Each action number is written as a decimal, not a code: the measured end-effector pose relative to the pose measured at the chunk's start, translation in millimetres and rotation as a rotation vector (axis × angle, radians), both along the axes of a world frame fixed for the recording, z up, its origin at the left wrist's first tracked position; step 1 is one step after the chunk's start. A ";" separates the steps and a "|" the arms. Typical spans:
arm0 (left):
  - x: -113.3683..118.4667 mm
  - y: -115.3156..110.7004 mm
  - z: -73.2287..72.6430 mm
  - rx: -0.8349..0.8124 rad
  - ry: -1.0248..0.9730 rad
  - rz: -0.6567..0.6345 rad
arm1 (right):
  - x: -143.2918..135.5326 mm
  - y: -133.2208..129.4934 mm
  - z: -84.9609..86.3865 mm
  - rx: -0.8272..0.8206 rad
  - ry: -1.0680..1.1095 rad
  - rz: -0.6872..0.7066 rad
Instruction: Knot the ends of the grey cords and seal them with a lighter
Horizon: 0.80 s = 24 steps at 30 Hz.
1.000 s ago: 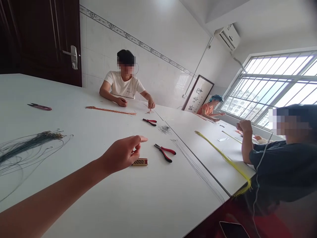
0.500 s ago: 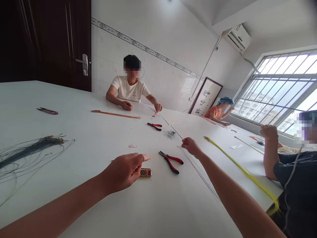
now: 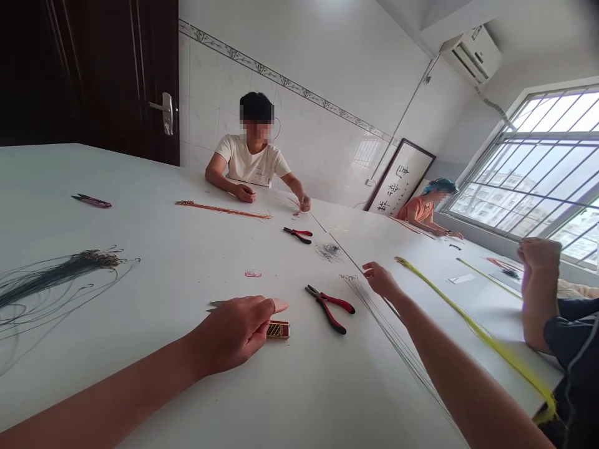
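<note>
My left hand (image 3: 238, 329) is closed, its fingers pressed together, and whatever they may hold is too small or hidden. A pale covering shows on one fingertip. Right beside these fingers lies a small box (image 3: 279, 330) with a dark red and gold pattern, partly covered by the hand. Pointed metal tips (image 3: 216, 304) poke out behind the knuckles. My right hand (image 3: 381, 280) reaches forward with fingers apart and nothing visible in them, close to a loose bundle of thin grey cords (image 3: 384, 327). Between my hands lie red-handled pliers (image 3: 331, 307) with their handles spread.
Dark cords (image 3: 60, 271) lie at left, near thread snips (image 3: 92, 201). Farther off are orange cords (image 3: 224, 209), smaller pliers (image 3: 298, 235) and a tangle of dark scraps (image 3: 330, 251). Yellow cords (image 3: 472, 324) run along the right. Co-workers sit opposite (image 3: 255, 162) and at right (image 3: 538, 293).
My right hand has loosened from a pinch to spread fingers. The whole view has shifted slightly, and more of the metal tips shows behind my left hand. The co-worker at right shows less.
</note>
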<state>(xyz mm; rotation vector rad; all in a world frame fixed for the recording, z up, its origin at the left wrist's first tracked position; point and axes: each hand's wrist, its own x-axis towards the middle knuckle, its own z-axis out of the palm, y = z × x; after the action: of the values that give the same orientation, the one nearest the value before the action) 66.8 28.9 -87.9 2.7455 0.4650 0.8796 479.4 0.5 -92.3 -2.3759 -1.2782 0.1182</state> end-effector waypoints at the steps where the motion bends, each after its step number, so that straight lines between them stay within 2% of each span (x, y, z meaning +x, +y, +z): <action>1: 0.0 1.2 -0.2 -0.004 0.004 -0.007 | 6.4 -6.8 -1.4 -0.014 -0.011 -0.014; 5: 0.4 4.7 -1.9 -0.019 0.033 -0.033 | 19.0 -27.2 -12.1 -0.050 -0.049 -0.033; 9: 0.9 -5.6 3.1 -0.028 0.130 -0.014 | 7.0 -37.9 -18.2 -0.034 -0.074 -0.007; 12: -4.1 -3.7 19.6 -0.059 0.240 0.052 | -2.8 -34.1 -13.7 0.039 -0.085 0.002; 15: -31.8 22.1 47.8 -0.148 0.269 0.272 | -20.2 -12.4 -4.0 0.177 -0.070 0.075; 17: -65.0 43.4 66.8 -0.232 0.248 0.487 | -50.1 2.7 4.6 0.251 -0.035 0.182; 19: -100.7 62.3 78.1 -0.321 0.219 0.698 | -96.6 12.5 12.2 0.291 0.029 0.322; 21: -128.9 77.4 78.5 -0.397 0.193 0.850 | -153.5 16.4 16.1 0.285 0.076 0.456; 24: -148.3 90.9 64.9 -0.473 0.179 0.955 | -239.0 10.5 14.5 0.235 0.121 0.659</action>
<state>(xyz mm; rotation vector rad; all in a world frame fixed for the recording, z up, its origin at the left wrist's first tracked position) -81.5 119.8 -23.0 2.0908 1.8248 0.5493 240.4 11.0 -77.8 -1.6537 -1.8471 0.2858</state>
